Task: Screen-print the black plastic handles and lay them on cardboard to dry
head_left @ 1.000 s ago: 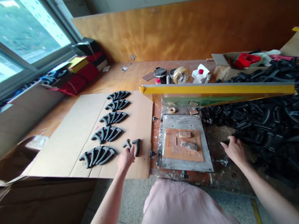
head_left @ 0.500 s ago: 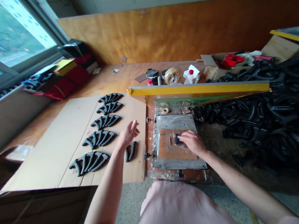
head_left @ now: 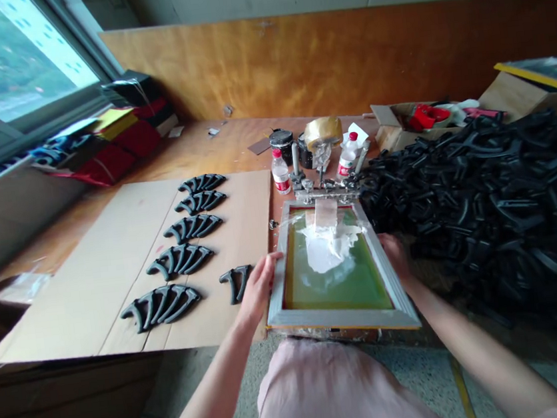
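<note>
A screen printing frame point(head_left: 405, 312) with a grey metal rim and green mesh lies lowered over the work plate. White ink point(head_left: 324, 257) spreads across the mesh, and a squeegee point(head_left: 326, 213) rests at its far end. My left hand point(head_left: 261, 285) grips the left rim with its fingers closed. My right hand point(head_left: 395, 256) is closed at the right rim, its fingertips partly hidden by the frame. Beside my left hand, curved black plastic parts point(head_left: 237, 284) lie on the cardboard sheet point(head_left: 94, 270). The plate under the frame is hidden.
A large heap of black plastic parts point(head_left: 504, 210) fills the right side. Behind the frame stand two bottles point(head_left: 280, 174), dark jars point(head_left: 282, 145) and a tape roll point(head_left: 323, 133). Several rows of black parts point(head_left: 161, 306) lie on the cardboard at left.
The raised screen printing frame has come down over the plate. My left hand moved from above the cardboard to its left rim, and my right hand from the plate to its right rim.
</note>
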### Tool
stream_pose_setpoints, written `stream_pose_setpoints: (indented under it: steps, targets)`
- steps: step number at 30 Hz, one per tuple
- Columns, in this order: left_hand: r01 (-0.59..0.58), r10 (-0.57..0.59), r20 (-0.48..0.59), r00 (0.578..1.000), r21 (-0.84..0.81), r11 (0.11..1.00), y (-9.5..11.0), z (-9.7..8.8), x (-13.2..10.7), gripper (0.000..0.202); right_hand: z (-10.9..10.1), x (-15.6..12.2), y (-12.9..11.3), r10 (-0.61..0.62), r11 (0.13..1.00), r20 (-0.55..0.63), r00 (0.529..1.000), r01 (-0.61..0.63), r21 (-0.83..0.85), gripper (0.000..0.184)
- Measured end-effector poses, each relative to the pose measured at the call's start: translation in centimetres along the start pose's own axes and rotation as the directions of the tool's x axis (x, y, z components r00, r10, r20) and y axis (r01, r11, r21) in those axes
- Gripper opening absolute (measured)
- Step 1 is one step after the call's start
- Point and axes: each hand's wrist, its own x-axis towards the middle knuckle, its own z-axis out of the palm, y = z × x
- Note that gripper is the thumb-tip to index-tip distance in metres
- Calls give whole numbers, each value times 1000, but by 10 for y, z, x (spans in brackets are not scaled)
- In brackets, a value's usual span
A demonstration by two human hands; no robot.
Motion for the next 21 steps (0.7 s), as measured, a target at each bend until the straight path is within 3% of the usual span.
stream_pose_setpoints:
  steps: [2, 4, 7, 10, 13, 16, 18, 19, 21]
  targets:
    - [89, -89, 9, 996, -21, 996, -33, 2, -4, 63, -13, 20, 0, 53, 998, -134, 990, -50, 30, 45]
    - [131, -131, -2, 991, -32, 991, -58, 7, 0, 74, -18, 42, -21, -22, 998, -179, 984, 32, 52, 37]
    - [133, -133, -24, 991, 13, 991, -78, 10, 9, 77, -11, 65, -70, -213, 977, 3, 977, 213, -19, 50]
    - [126, -126, -8, 992, 42, 991, -88, 7, 16, 74, 2, 58, -103, -211, 961, 263, 941, 250, -122, 28]
    - [130, -129, -11, 992, 73, 989, -95, 3, 17, 70, 5, 27, -106, -293, 922, 403, 867, 368, -122, 9]
    - [124, -122, -25, 992, 83, 989, -98, 3, 16, 67, -3, 5, -95, -470, 841, 474, 744, 541, -16, 19]
    - [123, -121, -42, 992, 69, 990, -96, 5, 15, 67, -10, 5, -91, -519, 818, 501, 693, 572, 56, 18]
    - [123, -121, -49, 991, 58, 991, -94, 5, 14, 67, -12, 7, -91, -514, 826, 498, 699, 559, 68, 14]
    - [124, -122, -51, 991, 28, 992, -89, 6, 12, 67, -10, 10, -92, -469, 862, 438, 766, 505, 41, 10]
